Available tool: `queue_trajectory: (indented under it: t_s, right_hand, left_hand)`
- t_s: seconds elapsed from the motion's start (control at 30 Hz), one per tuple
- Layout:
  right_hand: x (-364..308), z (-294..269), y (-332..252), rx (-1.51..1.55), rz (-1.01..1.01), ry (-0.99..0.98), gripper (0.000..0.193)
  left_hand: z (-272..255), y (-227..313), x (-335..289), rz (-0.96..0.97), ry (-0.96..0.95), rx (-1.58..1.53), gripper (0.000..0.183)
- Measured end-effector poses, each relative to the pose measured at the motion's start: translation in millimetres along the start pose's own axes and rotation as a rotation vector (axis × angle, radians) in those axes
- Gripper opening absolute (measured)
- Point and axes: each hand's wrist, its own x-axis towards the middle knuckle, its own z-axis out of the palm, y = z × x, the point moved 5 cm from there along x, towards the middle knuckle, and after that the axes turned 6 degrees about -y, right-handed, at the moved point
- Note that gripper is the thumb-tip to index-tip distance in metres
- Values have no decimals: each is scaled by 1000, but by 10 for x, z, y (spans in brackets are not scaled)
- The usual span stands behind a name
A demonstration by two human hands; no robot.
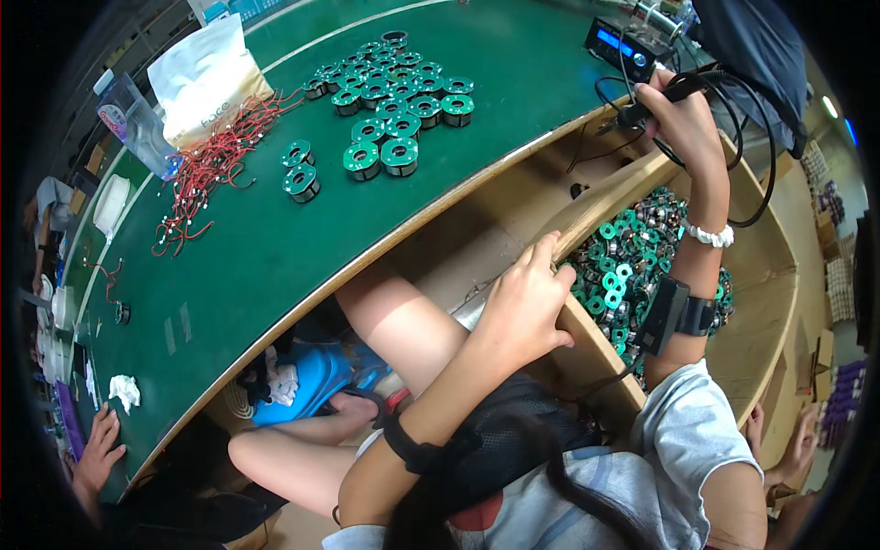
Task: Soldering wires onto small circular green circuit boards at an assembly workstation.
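My right hand is raised at the upper right, its fingers closed around a black cable that loops down beside my wrist. A short dark end pokes out under the fingers; its kind is hard to make out. My left hand lies over the near corner of a cardboard box, fingers spread and touching its edge, with nothing seen in it. Inside the box is a heap of small motor stators with green circuit boards, partly hidden by my right forearm.
On the green table stand several green-topped stators, a tangle of red wires, a white pouch and a clear bottle. A black device with a blue display sits at the far right. Another person's hand rests at the left edge.
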Motion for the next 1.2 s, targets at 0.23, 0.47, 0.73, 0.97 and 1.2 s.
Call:
queue_trajectory:
  t_s: [0.23, 0.47, 0.73, 0.97, 1.2]
  right_hand:
    - [-2, 83, 137, -53, 100, 37, 22]
    - [-106, 86, 115, 97, -11, -80, 17]
    - [-121, 106, 72, 66, 61, -188, 14]
    - [-88, 114, 102, -27, -17, -99, 15]
    - [-34, 114, 156, -6, -28, -111, 18]
  left_hand:
    - [17, -42, -33, -9, 12, -57, 51]
    - [9, -48, -44, 11, 35, -47, 52]
    - [8, -53, -46, 10, 38, -45, 51]
    - [9, -63, -45, 6, 39, -43, 51]
    - [3, -75, -46, 3, 36, -46, 52]
